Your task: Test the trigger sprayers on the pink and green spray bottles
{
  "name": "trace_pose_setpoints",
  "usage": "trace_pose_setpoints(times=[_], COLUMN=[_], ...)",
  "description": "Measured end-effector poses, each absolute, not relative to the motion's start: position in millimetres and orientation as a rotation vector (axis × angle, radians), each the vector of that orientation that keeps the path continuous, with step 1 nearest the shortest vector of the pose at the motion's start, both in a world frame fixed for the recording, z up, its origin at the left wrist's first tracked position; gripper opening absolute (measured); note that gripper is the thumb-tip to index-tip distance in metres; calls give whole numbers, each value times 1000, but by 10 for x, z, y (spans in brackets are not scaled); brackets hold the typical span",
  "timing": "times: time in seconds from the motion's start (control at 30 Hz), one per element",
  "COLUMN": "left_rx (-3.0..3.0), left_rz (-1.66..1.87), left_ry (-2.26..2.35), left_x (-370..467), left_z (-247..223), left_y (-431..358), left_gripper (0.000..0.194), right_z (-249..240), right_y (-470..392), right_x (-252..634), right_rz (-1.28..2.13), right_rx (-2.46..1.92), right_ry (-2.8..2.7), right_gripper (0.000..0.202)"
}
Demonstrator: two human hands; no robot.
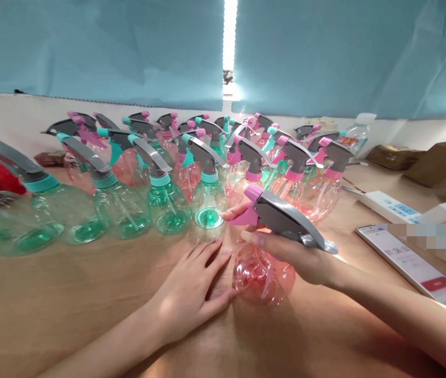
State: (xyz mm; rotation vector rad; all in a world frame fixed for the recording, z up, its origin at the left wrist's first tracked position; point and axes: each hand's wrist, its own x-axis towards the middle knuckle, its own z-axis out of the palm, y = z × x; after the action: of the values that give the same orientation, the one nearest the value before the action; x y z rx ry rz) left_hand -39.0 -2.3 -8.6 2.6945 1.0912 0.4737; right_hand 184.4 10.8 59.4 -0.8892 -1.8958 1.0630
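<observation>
My right hand is closed around the neck of a pink spray bottle, just below its grey and pink trigger head. The index finger reaches out past the trigger on the far side. The bottle stands upright or nearly so; whether its base touches the table I cannot tell. My left hand lies flat on the table, palm down, fingers stretched out, with the thumb tip close to the pink bottle's side. Just beyond its fingertips stands a green spray bottle with a teal collar.
Several green spray bottles form a row at left, with pink and green ones crowded behind. To the right are a phone, a power strip, a cardboard box and a clear water bottle. Blue curtain hangs behind.
</observation>
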Motion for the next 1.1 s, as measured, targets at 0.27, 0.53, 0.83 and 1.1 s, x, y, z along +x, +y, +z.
trace_pose_setpoints(times=[0.27, 0.53, 0.83, 1.1], left_rx=[2692, 2698, 2735, 2723], left_rz=[457, 461, 453, 414], left_ry=[1092, 1096, 1098, 1110], left_x=[-386, -392, -391, -385], left_z=[-74, -87, -91, -59], left_y=[-15, -17, -20, -21], left_gripper=[50, 50, 49, 50], right_z=[588, 604, 532, 596], right_y=[104, 102, 72, 95], right_x=[1845, 1853, 1938, 1883], right_rz=[1053, 1068, 957, 1042], right_rx=[-904, -860, -1023, -922], right_ry=[-1897, -1906, -1890, -1878], right_gripper=[39, 29, 13, 15])
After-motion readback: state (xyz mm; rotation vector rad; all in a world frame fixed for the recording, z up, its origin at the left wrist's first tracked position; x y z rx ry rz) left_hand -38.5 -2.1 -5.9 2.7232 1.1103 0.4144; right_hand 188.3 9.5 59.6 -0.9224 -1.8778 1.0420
